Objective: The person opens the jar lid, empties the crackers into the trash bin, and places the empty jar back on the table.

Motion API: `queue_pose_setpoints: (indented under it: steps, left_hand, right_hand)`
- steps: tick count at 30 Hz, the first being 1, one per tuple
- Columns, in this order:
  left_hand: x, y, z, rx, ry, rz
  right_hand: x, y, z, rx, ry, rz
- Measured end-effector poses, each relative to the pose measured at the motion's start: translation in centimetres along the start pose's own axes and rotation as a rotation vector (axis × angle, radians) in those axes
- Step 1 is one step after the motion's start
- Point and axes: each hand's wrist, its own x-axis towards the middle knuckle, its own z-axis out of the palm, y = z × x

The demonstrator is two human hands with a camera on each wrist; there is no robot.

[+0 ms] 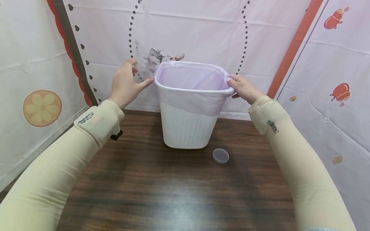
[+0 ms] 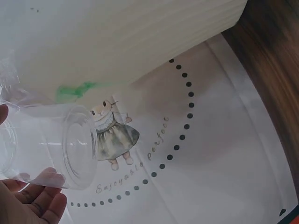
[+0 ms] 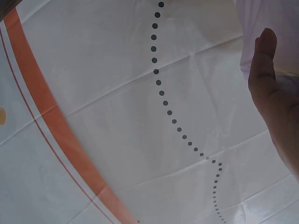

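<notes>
A white trash can (image 1: 188, 128) stands on the table, lined with a thin purple bag (image 1: 190, 77) folded over its rim. My left hand (image 1: 127, 81) grips a clear plastic jar (image 1: 144, 64) beside the can's left rim, with the thumb tip right at that rim. The left wrist view shows the jar (image 2: 60, 144) tipped on its side, fingertips along its wall. At the right corner, my right hand (image 1: 244, 88) pinches the can's rim and bag, thumb on the near side. In the right wrist view only part of the right hand (image 3: 275, 93) shows, next to the bag.
A round translucent lid (image 1: 221, 155) lies on the dark wooden table (image 1: 173, 192), just right of the can. Printed white cloth (image 1: 188, 32) hangs behind the can and along both sides. A green mark (image 2: 74, 91) shows near the jar.
</notes>
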Motion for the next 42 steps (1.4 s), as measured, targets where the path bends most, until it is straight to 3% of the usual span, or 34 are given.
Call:
queue_pose_setpoints:
  steps: [16,25,42]
  left_hand:
    - [-1.8,-0.9,0.6,-0.114,-0.004,-0.021]
    - [-2.8,-1.6,1.0,-0.167,0.001,0.002]
    - [-4.6,-2.8,1.9,-0.199,-0.028,-0.002]
  right_hand:
    - [-0.3,-0.3,0.0,-0.001,0.002,0.009]
    - [-0.3,-0.3,0.1,0.006,0.003,0.011]
    - [-0.2,-0.4,0.2,0.005,-0.001,0.007]
